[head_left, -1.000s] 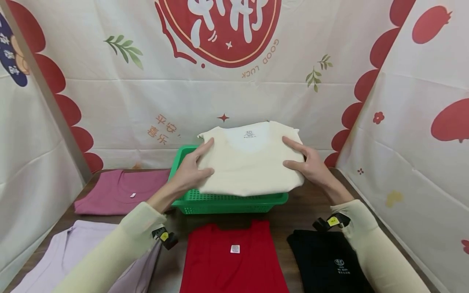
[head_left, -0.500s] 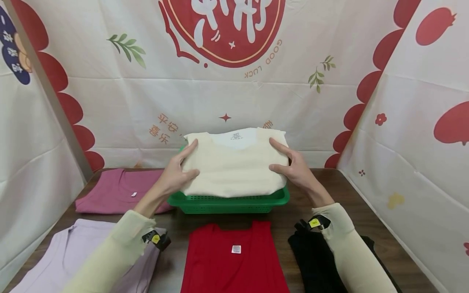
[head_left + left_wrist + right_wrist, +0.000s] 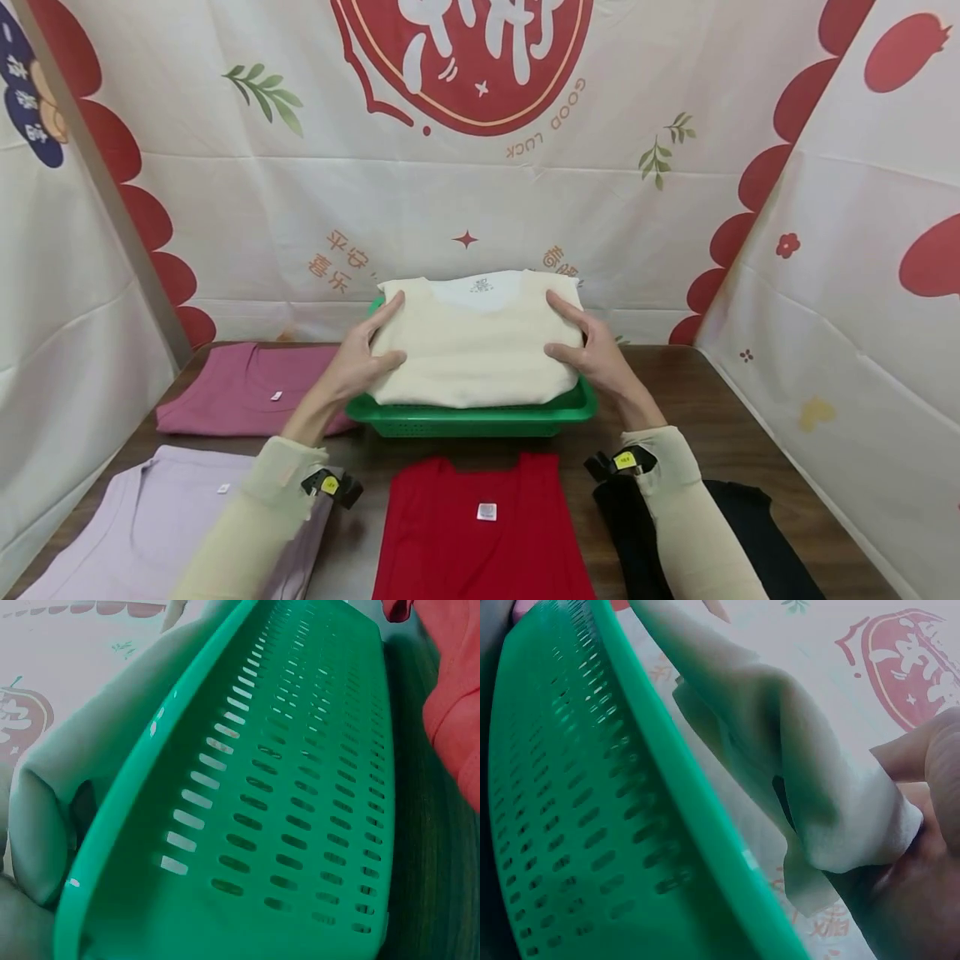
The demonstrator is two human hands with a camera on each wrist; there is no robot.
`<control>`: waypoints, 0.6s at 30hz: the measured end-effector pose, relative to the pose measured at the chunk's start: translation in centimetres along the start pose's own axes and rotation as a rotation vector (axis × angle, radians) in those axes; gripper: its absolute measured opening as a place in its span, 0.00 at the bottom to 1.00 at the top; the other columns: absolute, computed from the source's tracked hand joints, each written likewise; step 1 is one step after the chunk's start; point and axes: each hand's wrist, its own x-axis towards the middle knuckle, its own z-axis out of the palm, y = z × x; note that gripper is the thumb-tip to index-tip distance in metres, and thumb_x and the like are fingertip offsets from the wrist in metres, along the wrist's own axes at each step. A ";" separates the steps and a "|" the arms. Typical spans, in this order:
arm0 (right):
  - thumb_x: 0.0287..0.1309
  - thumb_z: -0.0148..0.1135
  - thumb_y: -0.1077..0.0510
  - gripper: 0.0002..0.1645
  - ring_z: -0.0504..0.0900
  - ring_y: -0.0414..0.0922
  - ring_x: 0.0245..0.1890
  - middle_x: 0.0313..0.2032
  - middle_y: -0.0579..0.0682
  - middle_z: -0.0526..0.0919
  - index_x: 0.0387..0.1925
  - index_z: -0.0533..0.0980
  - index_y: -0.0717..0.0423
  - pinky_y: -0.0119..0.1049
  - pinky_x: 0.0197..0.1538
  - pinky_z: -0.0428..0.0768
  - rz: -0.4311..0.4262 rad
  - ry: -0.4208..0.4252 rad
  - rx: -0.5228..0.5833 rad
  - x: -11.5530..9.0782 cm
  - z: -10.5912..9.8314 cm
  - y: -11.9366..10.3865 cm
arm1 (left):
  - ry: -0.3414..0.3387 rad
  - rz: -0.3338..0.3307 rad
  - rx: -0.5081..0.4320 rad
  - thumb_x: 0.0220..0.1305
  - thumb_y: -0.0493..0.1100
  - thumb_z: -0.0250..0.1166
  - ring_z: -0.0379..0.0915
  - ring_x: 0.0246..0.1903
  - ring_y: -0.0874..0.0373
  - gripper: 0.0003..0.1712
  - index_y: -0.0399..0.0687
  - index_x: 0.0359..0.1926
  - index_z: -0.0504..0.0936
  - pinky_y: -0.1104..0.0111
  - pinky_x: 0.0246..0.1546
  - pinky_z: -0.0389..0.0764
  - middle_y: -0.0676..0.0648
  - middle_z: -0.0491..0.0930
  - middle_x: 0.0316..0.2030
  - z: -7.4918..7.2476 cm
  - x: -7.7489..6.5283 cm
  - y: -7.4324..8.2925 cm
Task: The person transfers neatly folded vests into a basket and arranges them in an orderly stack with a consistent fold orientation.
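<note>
A folded cream shirt (image 3: 472,350) with a small printed neck label spans both hands over the green basket (image 3: 480,423). My left hand (image 3: 358,360) grips its left side, thumb on top. At the right side, my right hand (image 3: 596,346) holds it the same way. In the right wrist view, the thumb and fingers pinch the edge of the shirt (image 3: 832,780) beside the basket's rim (image 3: 697,817). The left wrist view shows the slotted wall of the basket (image 3: 300,802), with the shirt (image 3: 97,727) along its rim. The fingers beneath the shirt are hidden in the head view.
On the wooden table (image 3: 675,383) lie a folded mauve shirt (image 3: 247,387) at back left and a lilac shirt (image 3: 165,517) at front left. A red shirt (image 3: 483,533) lies front centre. A black garment (image 3: 757,533) is partly under the right sleeve. Printed cloth (image 3: 420,200) hangs behind.
Both hands have moved left and slightly down with the cream shirt, bringing it over the basket. In the last half second it has lowered only a little.
</note>
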 end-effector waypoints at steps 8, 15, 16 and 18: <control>0.58 0.63 0.66 0.45 0.58 0.55 0.70 0.74 0.52 0.53 0.73 0.55 0.52 0.20 0.52 0.74 0.029 0.039 -0.038 0.0 0.6 1.6 | 0.009 0.023 0.038 0.54 0.27 0.62 0.36 0.75 0.60 0.49 0.60 0.74 0.55 0.52 0.71 0.49 0.60 0.48 0.75 0.3 0.3 -1.1; 0.57 0.63 0.67 0.45 0.57 0.54 0.71 0.75 0.52 0.52 0.73 0.55 0.54 0.18 0.52 0.72 0.073 0.052 -0.012 0.0 1.0 2.3 | -0.008 -0.025 0.069 0.56 0.29 0.63 0.33 0.75 0.60 0.49 0.64 0.73 0.54 0.53 0.72 0.49 0.63 0.47 0.74 0.4 0.0 -1.2; 0.57 0.63 0.67 0.45 0.58 0.54 0.71 0.75 0.52 0.52 0.73 0.55 0.53 0.19 0.52 0.73 0.079 0.052 -0.009 0.0 1.0 2.4 | -0.010 -0.028 0.073 0.57 0.29 0.63 0.32 0.75 0.60 0.49 0.64 0.74 0.54 0.53 0.72 0.48 0.63 0.46 0.74 0.3 0.0 -1.2; 0.57 0.64 0.65 0.45 0.60 0.54 0.70 0.74 0.52 0.53 0.73 0.55 0.51 0.19 0.51 0.73 0.095 0.055 -0.004 0.1 1.1 2.5 | -0.014 -0.031 0.084 0.57 0.30 0.63 0.30 0.76 0.59 0.48 0.64 0.74 0.54 0.52 0.72 0.47 0.63 0.46 0.74 0.3 0.0 -1.2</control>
